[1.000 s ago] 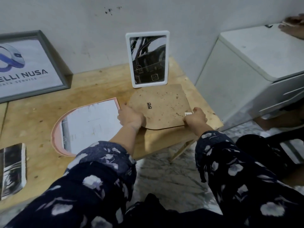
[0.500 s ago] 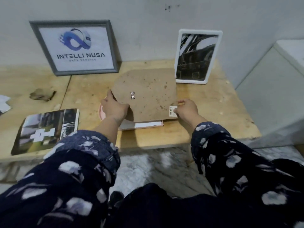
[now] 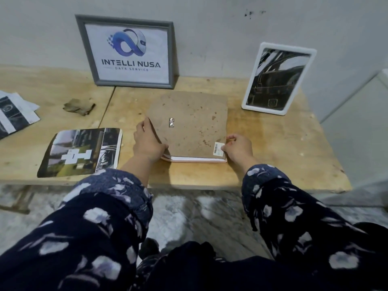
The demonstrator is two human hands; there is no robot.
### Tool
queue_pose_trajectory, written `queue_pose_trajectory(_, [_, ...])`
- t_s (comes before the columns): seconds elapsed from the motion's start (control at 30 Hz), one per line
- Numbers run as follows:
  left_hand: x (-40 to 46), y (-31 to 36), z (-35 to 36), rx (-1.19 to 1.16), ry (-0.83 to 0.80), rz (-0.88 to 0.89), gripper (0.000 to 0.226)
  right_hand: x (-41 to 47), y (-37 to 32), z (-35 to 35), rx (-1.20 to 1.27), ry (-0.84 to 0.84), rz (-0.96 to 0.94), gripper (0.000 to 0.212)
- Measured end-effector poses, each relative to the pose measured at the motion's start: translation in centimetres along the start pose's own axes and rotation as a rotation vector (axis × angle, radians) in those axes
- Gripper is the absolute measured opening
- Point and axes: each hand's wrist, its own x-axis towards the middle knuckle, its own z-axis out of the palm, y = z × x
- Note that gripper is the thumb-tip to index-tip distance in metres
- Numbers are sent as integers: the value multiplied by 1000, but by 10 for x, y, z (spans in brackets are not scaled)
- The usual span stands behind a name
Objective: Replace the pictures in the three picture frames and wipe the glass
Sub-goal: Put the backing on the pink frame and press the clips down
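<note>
Backing board (image 3: 189, 127) lies skewed on the pink frame (image 3: 195, 159) near the tabletop's (image 3: 273, 143) front edge. Left hand (image 3: 148, 143) pinches its left edge, right hand (image 3: 238, 147) its near-right corner. Board needs squaring; white picture edge shows below.

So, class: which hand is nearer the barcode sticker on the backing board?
Right. The right hand touches the barcode sticker; the left hand grips the opposite edge.

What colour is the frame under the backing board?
Pink frame, seen in the head view.
</note>
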Motion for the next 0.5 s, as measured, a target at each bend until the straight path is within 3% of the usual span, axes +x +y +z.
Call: queue_pose_trajectory(0.5, [1,-17,12,158,-106,-45,91,-3,10,12,-156,10,-14,28])
